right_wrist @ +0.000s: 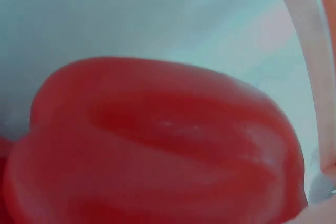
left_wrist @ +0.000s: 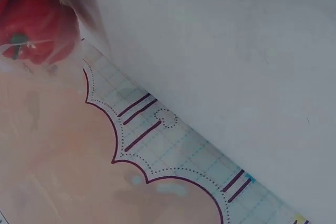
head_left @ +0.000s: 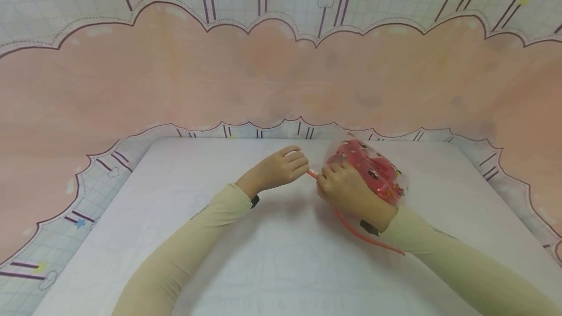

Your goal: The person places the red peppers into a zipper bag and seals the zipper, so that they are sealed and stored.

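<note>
A clear plastic bag (head_left: pixel 373 157) with small printed figures holds red bell peppers (right_wrist: pixel 173 145). It lies beside and beyond my right hand (head_left: pixel 349 191), whose fingers are curled at the bag's near left side around a thin orange-red strip (head_left: pixel 357 233). The strip's free length curves below that hand toward the right forearm. My left hand (head_left: pixel 278 169) pinches the strip's other end, a short gap from the right fingers. In the left wrist view a pepper with a green stem (left_wrist: pixel 39 35) shows through the plastic. The right wrist view has a pepper close up.
A white tabletop (head_left: pixel 246 267) lies under both arms. Behind it and along its sides hangs a peach and pale blue patterned cloth (head_left: pixel 263 77). The bag stands near the table's far edge, right of the middle.
</note>
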The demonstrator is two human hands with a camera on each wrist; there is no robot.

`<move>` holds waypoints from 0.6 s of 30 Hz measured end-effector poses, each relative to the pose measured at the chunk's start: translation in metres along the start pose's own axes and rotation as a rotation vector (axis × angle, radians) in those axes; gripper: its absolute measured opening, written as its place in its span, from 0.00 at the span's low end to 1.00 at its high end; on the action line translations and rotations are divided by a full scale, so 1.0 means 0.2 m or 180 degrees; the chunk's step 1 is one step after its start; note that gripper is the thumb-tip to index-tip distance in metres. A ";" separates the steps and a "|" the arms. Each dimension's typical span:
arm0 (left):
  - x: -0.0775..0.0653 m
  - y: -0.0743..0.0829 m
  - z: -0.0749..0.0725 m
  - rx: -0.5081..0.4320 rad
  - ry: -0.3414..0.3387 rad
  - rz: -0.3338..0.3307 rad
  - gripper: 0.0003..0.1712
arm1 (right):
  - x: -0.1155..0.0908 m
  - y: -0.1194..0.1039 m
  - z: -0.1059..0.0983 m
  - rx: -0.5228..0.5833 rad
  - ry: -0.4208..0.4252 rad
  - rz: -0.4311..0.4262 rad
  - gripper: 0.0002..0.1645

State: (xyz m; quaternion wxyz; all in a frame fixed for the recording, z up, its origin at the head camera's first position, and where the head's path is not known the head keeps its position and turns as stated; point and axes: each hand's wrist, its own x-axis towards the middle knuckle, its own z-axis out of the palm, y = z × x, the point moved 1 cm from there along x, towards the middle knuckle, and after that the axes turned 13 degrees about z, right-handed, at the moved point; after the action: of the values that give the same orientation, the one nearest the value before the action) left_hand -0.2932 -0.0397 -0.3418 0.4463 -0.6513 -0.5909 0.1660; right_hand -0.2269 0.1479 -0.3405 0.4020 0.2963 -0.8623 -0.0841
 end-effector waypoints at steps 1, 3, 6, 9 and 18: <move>0.00 0.00 0.00 0.0009 -0.0013 0.0005 0.03 | 0.00 0.00 0.00 -0.0024 -0.0029 -0.0013 0.17; 0.01 0.01 -0.01 0.0046 -0.0021 0.0033 0.01 | 0.00 -0.01 0.01 -0.0068 -0.0047 -0.0035 0.17; 0.02 0.02 -0.02 0.0129 -0.0026 0.0109 0.03 | -0.01 -0.01 0.02 -0.0095 -0.0025 -0.0062 0.18; 0.04 0.03 -0.02 0.0190 -0.0068 0.0181 0.03 | -0.01 -0.01 0.03 -0.0070 -0.0003 -0.0087 0.16; -0.03 0.00 0.05 0.0074 -0.0250 0.0041 0.03 | 0.00 -0.03 0.03 -0.0145 -0.0209 -0.0070 0.16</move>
State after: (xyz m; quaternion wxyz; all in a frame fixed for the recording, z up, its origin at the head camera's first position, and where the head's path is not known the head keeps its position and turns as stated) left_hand -0.3017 -0.0411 -0.3479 0.4292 -0.6427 -0.6018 0.2012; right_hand -0.2292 0.1426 -0.3466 0.3791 0.2936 -0.8696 -0.1178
